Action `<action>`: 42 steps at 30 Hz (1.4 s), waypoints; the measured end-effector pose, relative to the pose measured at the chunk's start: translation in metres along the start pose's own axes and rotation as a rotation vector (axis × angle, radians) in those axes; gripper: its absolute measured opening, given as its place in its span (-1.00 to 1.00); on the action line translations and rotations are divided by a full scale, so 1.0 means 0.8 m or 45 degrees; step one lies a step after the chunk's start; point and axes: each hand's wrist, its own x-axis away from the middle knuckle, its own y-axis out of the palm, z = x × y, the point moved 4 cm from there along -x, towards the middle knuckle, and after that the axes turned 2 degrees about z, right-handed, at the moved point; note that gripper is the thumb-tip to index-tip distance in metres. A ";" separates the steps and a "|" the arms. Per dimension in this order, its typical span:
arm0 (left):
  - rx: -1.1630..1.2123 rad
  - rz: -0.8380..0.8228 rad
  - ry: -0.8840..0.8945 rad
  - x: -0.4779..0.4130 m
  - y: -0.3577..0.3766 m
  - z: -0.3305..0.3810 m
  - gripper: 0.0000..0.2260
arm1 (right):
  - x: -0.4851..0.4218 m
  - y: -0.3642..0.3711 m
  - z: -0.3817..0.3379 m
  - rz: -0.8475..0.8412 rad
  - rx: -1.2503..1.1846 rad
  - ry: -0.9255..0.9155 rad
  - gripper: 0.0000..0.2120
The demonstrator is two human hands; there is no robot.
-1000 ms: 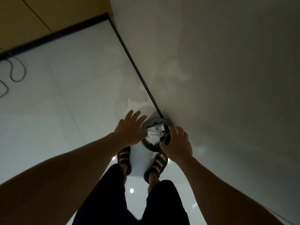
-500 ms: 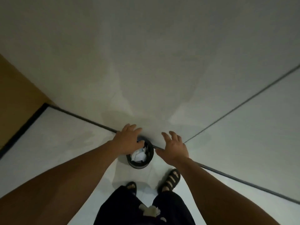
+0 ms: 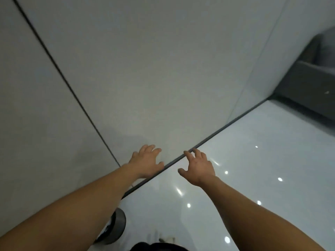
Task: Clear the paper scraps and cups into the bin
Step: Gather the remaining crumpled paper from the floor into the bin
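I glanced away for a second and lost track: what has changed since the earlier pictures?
Both hands have come away from the bin: the right hand let go of its rim, the left hand lifted from above it. The view has swung right, so the bin now shows low on the left, partly behind the left forearm. The bin still stands on the floor.

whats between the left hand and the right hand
Head view: only the dark skirting strip, where the grey wall meets the glossy white floor, runs between the left hand and the right hand; nothing else lies there.
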 end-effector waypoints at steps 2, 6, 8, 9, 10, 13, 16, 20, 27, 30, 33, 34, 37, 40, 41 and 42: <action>-0.044 -0.006 0.106 -0.029 -0.003 0.090 -0.40 | 0.017 -0.028 0.082 0.049 -0.020 0.122 -0.27; -0.124 -0.007 0.339 -0.066 0.011 0.270 -0.41 | 0.073 -0.076 0.236 0.130 -0.068 0.364 -0.27; -0.173 -0.024 0.464 -0.073 0.023 0.348 -0.41 | 0.108 -0.089 0.302 0.143 -0.097 0.488 -0.27; -0.202 -0.038 0.524 -0.076 0.028 0.383 -0.42 | 0.125 -0.094 0.333 0.144 -0.110 0.549 -0.27; -0.229 -0.048 0.579 -0.080 0.032 0.416 -0.42 | 0.142 -0.097 0.361 0.148 -0.124 0.608 -0.27; -0.288 -0.065 0.706 -0.103 0.038 0.507 -0.42 | 0.184 -0.108 0.437 0.184 -0.200 0.777 -0.27; -0.335 -0.107 0.837 -0.116 0.058 0.593 -0.42 | 0.226 -0.106 0.503 0.185 -0.239 0.936 -0.27; -0.351 -0.186 0.980 -0.137 0.093 0.695 -0.43 | 0.260 -0.103 0.588 0.159 -0.242 1.090 -0.27; -0.385 -0.198 1.135 -0.236 0.118 0.873 -0.41 | 0.227 -0.144 0.757 0.205 -0.249 1.257 -0.28; -0.384 -0.203 1.231 -0.278 0.120 0.959 -0.41 | 0.214 -0.165 0.822 0.181 -0.255 1.334 -0.28; -0.393 -0.230 1.287 -0.312 0.119 1.032 -0.41 | 0.212 -0.194 0.889 0.201 -0.262 1.413 -0.28; -0.396 -0.235 1.296 -0.323 0.117 1.055 -0.41 | 0.211 -0.203 0.911 0.215 -0.271 1.436 -0.29; -0.423 -0.251 1.335 -0.354 0.115 1.120 -0.41 | 0.206 -0.222 0.969 0.212 -0.306 1.482 -0.29; -0.440 -0.257 1.368 -0.384 0.120 1.190 -0.41 | 0.195 -0.233 1.034 0.202 -0.322 1.502 -0.29; -0.437 -0.253 1.369 -0.397 0.122 1.216 -0.41 | 0.191 -0.237 1.059 0.206 -0.319 1.497 -0.29; -0.430 -0.248 1.366 -0.409 0.125 1.243 -0.41 | 0.187 -0.243 1.085 0.209 -0.316 1.489 -0.29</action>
